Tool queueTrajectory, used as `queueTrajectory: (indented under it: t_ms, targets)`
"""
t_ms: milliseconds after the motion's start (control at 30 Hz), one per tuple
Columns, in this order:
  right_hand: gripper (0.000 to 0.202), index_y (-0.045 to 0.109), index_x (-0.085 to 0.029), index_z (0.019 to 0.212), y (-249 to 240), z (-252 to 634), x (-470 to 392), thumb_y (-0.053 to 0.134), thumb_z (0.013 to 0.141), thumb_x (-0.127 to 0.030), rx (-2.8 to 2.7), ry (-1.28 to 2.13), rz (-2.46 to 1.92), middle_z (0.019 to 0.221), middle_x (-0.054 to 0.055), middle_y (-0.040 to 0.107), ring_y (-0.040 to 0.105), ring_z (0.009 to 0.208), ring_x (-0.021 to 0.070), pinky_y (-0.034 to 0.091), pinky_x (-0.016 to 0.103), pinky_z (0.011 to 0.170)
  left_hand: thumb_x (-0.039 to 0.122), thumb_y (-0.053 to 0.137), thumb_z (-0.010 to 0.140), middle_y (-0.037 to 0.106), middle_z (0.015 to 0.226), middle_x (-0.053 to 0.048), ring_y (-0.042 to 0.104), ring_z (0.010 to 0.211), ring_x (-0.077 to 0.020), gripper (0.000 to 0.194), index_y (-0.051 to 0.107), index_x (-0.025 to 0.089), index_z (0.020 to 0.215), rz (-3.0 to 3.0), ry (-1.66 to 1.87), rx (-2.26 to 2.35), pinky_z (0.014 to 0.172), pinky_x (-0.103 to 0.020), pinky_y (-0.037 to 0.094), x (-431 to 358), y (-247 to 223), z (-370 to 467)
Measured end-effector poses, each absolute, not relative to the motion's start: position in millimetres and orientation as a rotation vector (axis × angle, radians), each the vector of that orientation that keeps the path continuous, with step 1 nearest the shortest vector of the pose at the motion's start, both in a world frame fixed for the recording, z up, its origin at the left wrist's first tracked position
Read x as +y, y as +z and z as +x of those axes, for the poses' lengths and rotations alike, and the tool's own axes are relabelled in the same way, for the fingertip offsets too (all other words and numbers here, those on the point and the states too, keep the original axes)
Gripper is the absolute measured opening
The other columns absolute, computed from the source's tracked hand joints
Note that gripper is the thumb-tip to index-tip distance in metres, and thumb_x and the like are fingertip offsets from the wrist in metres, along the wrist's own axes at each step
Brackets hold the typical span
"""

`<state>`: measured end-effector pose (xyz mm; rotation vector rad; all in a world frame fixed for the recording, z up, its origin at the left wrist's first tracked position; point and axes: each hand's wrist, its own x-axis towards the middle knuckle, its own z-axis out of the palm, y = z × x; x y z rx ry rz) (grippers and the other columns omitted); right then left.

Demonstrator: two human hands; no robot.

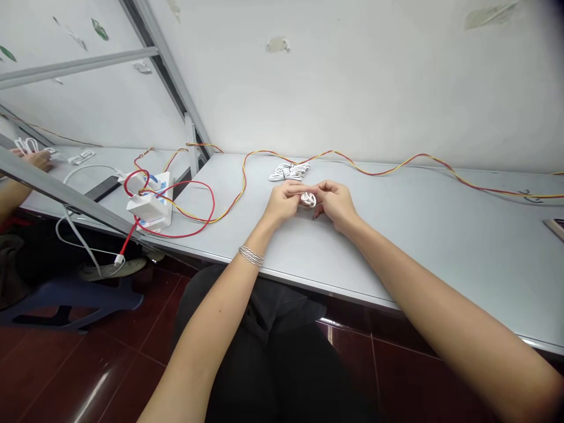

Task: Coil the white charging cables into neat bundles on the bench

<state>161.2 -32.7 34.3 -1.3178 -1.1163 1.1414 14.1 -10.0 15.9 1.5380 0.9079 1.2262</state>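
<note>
Two hands meet over the grey table (423, 247), both closed around a small white cable coil (308, 200). The left hand (282, 205) grasps the coil from its left side, fingers reaching across its far edge. The right hand (337, 205) pinches at the coil's right side, its fingers bent. The coil sits between the hands, near the middle of the table's width.

Just beyond the left hand, a white cable bundle (289, 171) lies near the wall. A red-and-yellow wire (370, 173) runs in waves along the far side of the table, passing beside that bundle. To the left, a white power strip (163, 205) carries white plugs, with a red cable (213, 202) looping out to its right. Left of the strip lies a dark phone (103, 188). At the far left, beyond a metal frame, another person's hand (39, 160) is beside white cables (27, 145).
</note>
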Motion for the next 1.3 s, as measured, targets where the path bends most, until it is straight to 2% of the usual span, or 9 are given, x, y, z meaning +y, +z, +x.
queueTrajectory:
  t_ms: [200,333,433,633,867,1033,1133,1233,1300]
  targets:
    - [0.019,0.061,-0.018,0.069,34.2,160.9,-31.9,0.063,0.088,-0.018,-1.093,1.120,-1.326,0.063,0.000,0.058,0.053,0.052,0.0107,0.043,0.021,0.042,0.017,0.072,0.077,0.073,0.102,-0.010,0.068,0.097,-0.0200,0.011,0.077,0.015,0.087,1.418,1.243,0.874,0.093,-0.037,0.054,-13.1,21.4,15.8]
    - [0.018,0.060,-0.019,0.069,36.5,159.6,-32.9,0.061,0.087,-0.019,-1.072,1.140,-1.317,0.062,-0.001,0.056,0.051,0.053,0.0114,0.041,0.023,0.044,0.014,0.085,0.062,0.069,0.111,-0.009,0.070,0.086,-0.0167,0.041,0.066,0.015,0.098,1.334,1.282,0.887,0.086,-0.035,0.056,-12.9,20.4,16.3]
    - [0.017,0.060,-0.019,0.067,37.9,158.1,-34.0,0.063,0.084,-0.020,-1.085,1.117,-1.289,0.064,-0.001,0.056,0.051,0.057,0.0108,0.040,0.023,0.049,0.009,0.083,0.061,0.066,0.120,-0.007,0.069,0.086,-0.0143,0.051,0.064,0.019,0.107,1.392,1.382,0.886,0.086,-0.034,0.056,-12.5,20.5,16.7]
    - [0.017,0.059,-0.019,0.063,36.1,159.5,-33.2,0.070,0.074,-0.024,-1.089,1.194,-1.255,0.063,-0.001,0.056,0.048,0.058,0.0102,0.039,0.024,0.055,0.009,0.072,0.075,0.059,0.112,-0.008,0.063,0.102,-0.0194,0.016,0.078,0.019,0.087,1.797,1.519,0.991,0.098,-0.037,0.053,-13.8,19.4,18.1]
    - [0.017,0.057,-0.018,0.060,34.6,160.1,-34.9,0.069,0.073,-0.021,-1.031,1.304,-1.159,0.059,0.000,0.054,0.046,0.054,0.0104,0.039,0.026,0.054,0.002,0.058,0.076,0.055,0.098,-0.006,0.059,0.095,-0.0174,0.029,0.078,0.021,0.069,1.898,1.485,1.039,0.095,-0.033,0.052,-11.8,15.9,16.6]
    - [0.021,0.057,-0.019,0.063,31.6,161.0,-32.1,0.073,0.075,-0.025,-1.024,1.294,-1.161,0.060,0.000,0.054,0.049,0.055,0.0120,0.044,0.028,0.056,0.003,0.057,0.077,0.058,0.103,-0.008,0.062,0.102,-0.0197,0.026,0.078,0.017,0.072,1.906,1.462,0.966,0.098,-0.035,0.051,-14.3,16.3,17.8]
    - [0.021,0.059,-0.020,0.064,31.5,160.7,-31.4,0.074,0.077,-0.028,-1.025,1.254,-1.209,0.057,-0.001,0.052,0.048,0.054,0.0115,0.044,0.027,0.054,0.004,0.058,0.080,0.058,0.108,-0.010,0.061,0.105,-0.0216,0.023,0.077,0.016,0.079,1.848,1.409,0.965,0.088,-0.034,0.053,-15.8,18.4,17.6]
    - [0.019,0.063,-0.018,0.067,32.3,160.0,-31.5,0.076,0.077,-0.029,-1.036,1.228,-1.210,0.057,-0.002,0.052,0.046,0.053,0.0103,0.042,0.026,0.053,0.009,0.065,0.079,0.058,0.109,-0.010,0.062,0.100,-0.0201,0.011,0.073,0.015,0.084,1.763,1.395,0.953,0.082,-0.031,0.053,-15.1,19.4,18.0]
    - [0.019,0.066,-0.017,0.070,32.9,159.8,-31.6,0.076,0.077,-0.030,-1.041,1.215,-1.197,0.058,-0.002,0.054,0.046,0.052,0.0097,0.040,0.025,0.051,0.012,0.074,0.074,0.057,0.113,-0.009,0.063,0.092,-0.0162,0.018,0.068,0.016,0.091,1.667,1.404,0.916,0.079,-0.029,0.053,-14.5,19.3,18.8]
